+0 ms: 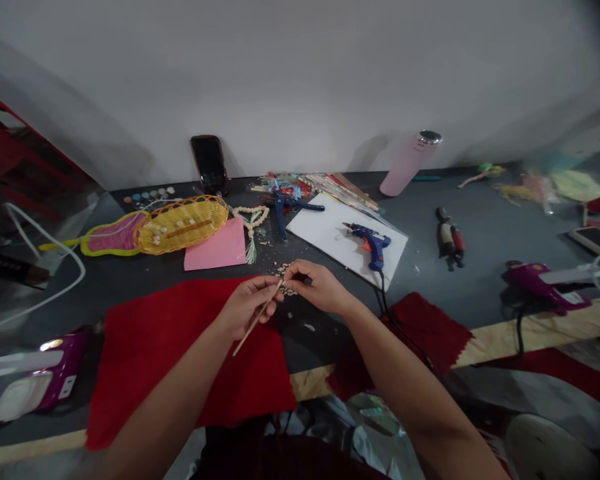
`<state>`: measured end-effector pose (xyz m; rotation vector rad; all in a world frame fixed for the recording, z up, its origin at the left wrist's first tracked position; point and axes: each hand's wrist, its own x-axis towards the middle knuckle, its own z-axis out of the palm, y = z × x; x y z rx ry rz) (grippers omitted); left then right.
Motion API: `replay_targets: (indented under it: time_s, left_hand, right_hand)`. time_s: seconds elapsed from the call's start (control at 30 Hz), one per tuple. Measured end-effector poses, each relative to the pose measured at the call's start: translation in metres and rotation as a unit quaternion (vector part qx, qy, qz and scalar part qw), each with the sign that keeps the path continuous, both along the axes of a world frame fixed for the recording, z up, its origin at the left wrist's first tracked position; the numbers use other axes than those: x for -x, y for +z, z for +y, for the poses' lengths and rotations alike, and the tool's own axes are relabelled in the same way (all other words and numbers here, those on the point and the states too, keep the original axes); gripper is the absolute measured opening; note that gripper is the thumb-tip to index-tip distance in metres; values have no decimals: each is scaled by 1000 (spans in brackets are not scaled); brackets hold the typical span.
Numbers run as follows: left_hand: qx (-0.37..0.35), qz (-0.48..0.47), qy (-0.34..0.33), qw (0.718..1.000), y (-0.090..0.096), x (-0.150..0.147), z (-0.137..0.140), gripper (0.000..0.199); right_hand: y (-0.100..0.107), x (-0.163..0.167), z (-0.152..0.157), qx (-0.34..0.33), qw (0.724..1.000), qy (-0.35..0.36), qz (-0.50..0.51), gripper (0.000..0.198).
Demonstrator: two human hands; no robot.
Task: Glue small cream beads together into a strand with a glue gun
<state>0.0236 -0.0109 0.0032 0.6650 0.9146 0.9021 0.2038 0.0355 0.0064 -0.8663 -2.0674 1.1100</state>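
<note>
My left hand (250,305) is closed around a thin wooden stick (255,327), which slants down to the left over a red cloth (165,333). At the stick's upper end, the fingertips of my right hand (316,285) are pinched together, and whatever they hold is too small to make out. Small pale pieces (289,291) lie scattered on the dark table under and behind both hands. A beaded loop with a tassel (251,247) rests just beyond my left hand.
A blue glue gun (373,245) lies on a white board (325,230), its cord running toward me beside my right forearm. Behind are pliers with blue handles (281,210) and a pink bottle (411,163). On the left are a yellow woven basket (215,212) and a phone (210,165).
</note>
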Motion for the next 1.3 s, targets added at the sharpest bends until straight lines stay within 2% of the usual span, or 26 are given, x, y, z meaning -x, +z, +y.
replay_targets:
  time_s: [0.27, 0.47, 0.63, 0.8, 1.3]
  left_hand:
    - [2, 32, -10, 999, 2, 0, -2, 27]
    - [-33, 94, -12, 995, 3, -2, -4, 25]
    - [-45, 122, -6, 991, 6, -3, -5, 23]
    - [-47, 113, -7, 992, 7, -3, -4, 24]
    - [-31, 100, 12, 994, 4, -4, -3, 25]
  right_hand:
    - [5, 1, -4, 1, 1000, 22, -11, 7]
    - [5, 3, -4, -19, 999, 31, -12, 8]
    - [5, 2, -5, 4, 1000, 30, 5, 10]
    - [3, 0, -4, 24, 999, 31, 24, 13]
    - [4, 0, -3, -5, 999, 31, 8, 12]
